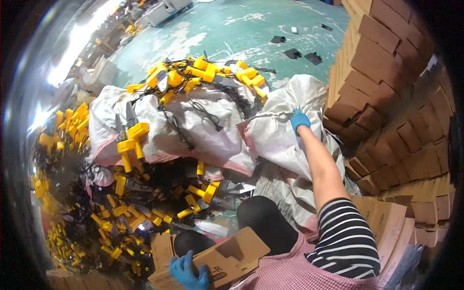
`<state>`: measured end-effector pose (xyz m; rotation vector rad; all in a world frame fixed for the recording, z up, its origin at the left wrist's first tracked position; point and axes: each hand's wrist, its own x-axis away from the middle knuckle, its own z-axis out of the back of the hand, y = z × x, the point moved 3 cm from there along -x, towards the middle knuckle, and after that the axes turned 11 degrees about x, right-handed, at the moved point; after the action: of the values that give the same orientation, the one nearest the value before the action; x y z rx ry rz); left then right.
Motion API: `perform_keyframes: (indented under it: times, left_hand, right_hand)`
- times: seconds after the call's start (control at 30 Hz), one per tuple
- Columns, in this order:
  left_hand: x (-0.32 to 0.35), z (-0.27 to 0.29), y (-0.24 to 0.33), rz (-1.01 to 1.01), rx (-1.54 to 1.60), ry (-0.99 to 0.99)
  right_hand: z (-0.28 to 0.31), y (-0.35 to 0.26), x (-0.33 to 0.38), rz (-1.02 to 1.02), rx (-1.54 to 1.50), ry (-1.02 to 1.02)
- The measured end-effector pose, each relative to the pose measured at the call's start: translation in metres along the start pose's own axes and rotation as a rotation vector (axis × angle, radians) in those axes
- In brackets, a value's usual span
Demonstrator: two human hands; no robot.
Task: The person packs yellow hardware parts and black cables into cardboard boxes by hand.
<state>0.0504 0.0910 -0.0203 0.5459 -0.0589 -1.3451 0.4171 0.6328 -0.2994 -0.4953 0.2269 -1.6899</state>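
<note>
The left hand (189, 271) grips the cardboard box (244, 260), likely light and stiff, best held by its edges; the right hand (300, 122), grip unclear, meets the white sack's (275, 140) upper right.

This looks like a workshop, with worn green-painted floor (232, 41), stacked brown cardboard (377, 63) and heaped yellow plastic devices (175, 79).
</note>
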Motion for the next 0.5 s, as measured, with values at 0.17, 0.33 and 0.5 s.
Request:
perform_keyframes:
  times: [0.17,0.33,0.5]
  left_hand:
    - [0.033,0.005,-0.010,0.118,-0.075,0.055]
    - [0.020,0.006,-0.012,0.052,-0.029,0.032]
    - [0.017,-0.010,-0.002,-0.061,-0.006,0.011]
  right_hand:
    - [0.043,-0.033,0.115,0.379,0.238,-0.088]
    - [0.285,-0.091,0.172,0.594,0.293,0.399]
    - [0.501,-0.099,0.134,0.543,-0.427,0.399]
